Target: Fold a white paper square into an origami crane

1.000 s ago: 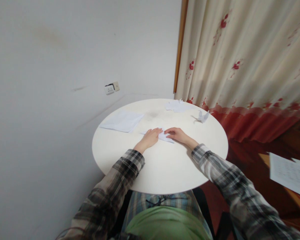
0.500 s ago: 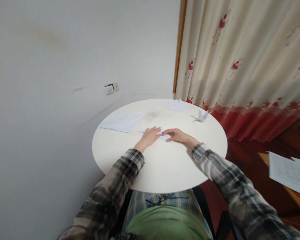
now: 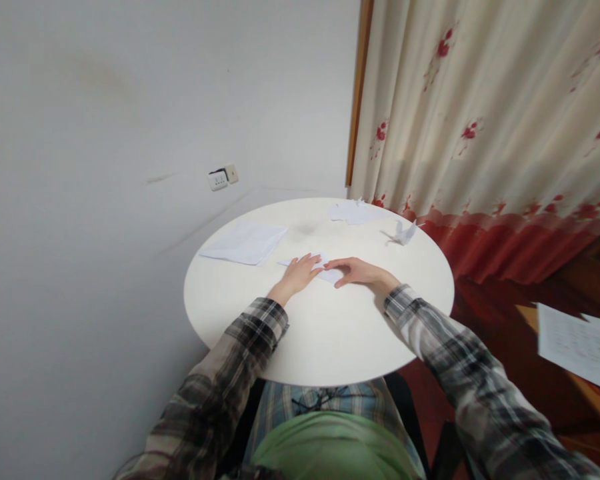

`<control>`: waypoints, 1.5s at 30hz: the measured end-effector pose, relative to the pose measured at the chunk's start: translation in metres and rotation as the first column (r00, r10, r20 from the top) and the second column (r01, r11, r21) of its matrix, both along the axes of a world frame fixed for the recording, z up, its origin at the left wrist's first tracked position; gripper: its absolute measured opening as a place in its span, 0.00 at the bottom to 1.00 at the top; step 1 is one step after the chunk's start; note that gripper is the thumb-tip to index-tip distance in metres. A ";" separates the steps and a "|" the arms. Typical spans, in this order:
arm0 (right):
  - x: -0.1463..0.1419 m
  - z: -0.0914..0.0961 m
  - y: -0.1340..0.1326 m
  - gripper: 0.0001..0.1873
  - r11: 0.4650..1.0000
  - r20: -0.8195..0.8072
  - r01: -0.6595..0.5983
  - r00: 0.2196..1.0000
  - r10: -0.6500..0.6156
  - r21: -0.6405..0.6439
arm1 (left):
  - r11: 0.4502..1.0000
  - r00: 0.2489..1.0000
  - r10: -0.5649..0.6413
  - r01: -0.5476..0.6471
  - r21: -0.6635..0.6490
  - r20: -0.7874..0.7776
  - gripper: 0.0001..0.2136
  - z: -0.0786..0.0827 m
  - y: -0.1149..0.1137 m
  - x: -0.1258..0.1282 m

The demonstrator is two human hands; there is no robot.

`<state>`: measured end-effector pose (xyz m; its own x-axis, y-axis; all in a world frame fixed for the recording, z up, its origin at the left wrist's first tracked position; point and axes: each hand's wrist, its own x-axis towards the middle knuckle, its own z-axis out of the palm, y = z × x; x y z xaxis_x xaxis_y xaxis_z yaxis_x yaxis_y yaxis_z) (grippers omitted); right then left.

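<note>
A folded piece of white paper (image 3: 332,275) lies on the round white table (image 3: 325,340), partly covered by my hands. My left hand (image 3: 300,272) rests flat across its left part, palm down, fingers stretched out. At its right part is my right hand (image 3: 356,270), with fingers curved and the thumb apart from them. The right fingertips touch the paper close to my left fingers. Whether anything is pinched there is too small to see, but a gap shows between thumb and index finger.
Larger white sheets (image 3: 245,243) lie at the table's left. A folded paper crane (image 3: 404,233) stands at the right, and more paper (image 3: 355,212) lies at the back. A wall (image 3: 105,233) borders the left side; a curtain (image 3: 480,133) hangs behind.
My right thumb has shifted slightly to the right and down along the paper. My left hand stays in the same place on the paper.
</note>
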<state>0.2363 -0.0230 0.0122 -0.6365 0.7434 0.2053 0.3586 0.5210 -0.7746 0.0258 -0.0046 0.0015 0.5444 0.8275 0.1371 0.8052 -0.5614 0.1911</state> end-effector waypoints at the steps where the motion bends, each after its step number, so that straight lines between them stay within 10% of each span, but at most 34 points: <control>1: -0.001 -0.002 0.000 0.29 1.000 -0.016 0.024 1.000 -0.024 0.008 | 1.000 1.000 -0.001 0.001 -0.003 0.006 0.21 0.000 0.000 0.000; 14: -0.006 -0.021 0.010 0.19 0.857 0.010 0.347 0.925 -0.379 0.380 | 0.994 0.990 -0.104 0.105 -0.006 0.098 0.20 -0.005 0.002 0.000; 28: 0.005 -0.035 0.026 0.14 0.748 0.107 0.488 0.802 -0.588 0.449 | 0.955 0.949 -0.292 0.296 -0.016 0.118 0.17 0.007 -0.017 0.009; 45: 0.006 -0.031 0.026 0.08 0.760 0.108 0.502 0.802 -0.588 0.413 | 0.978 0.976 -0.201 0.194 -0.081 -0.087 0.26 0.004 -0.012 0.016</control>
